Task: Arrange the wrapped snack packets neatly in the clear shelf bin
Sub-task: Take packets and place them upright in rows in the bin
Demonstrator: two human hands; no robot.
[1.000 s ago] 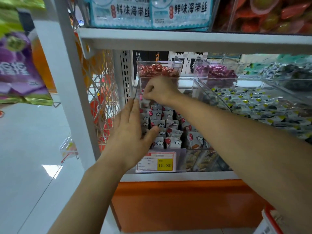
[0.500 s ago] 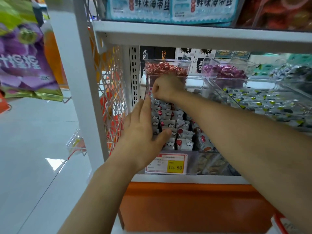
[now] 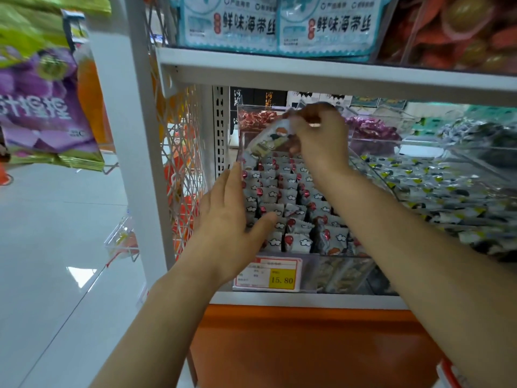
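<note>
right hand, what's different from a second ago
The right hand has risen from the back of the rows of packets and now pinches one snack packet, lifted above them. The left hand stays flat against their left side in the clear bin; the rows look unchanged.

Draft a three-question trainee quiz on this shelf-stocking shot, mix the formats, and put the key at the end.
1. True or false: the right hand pinches a snack packet held above the packet rows in the clear bin.
2. The left hand is: A) gripping a packet; B) flat, fingers straight, at the left side of the rows; C) holding the upper shelf.
3. Fill in: the price tag on the bin's front reads ____.

Key: 1 true; 2 B; 3 15.80
</note>
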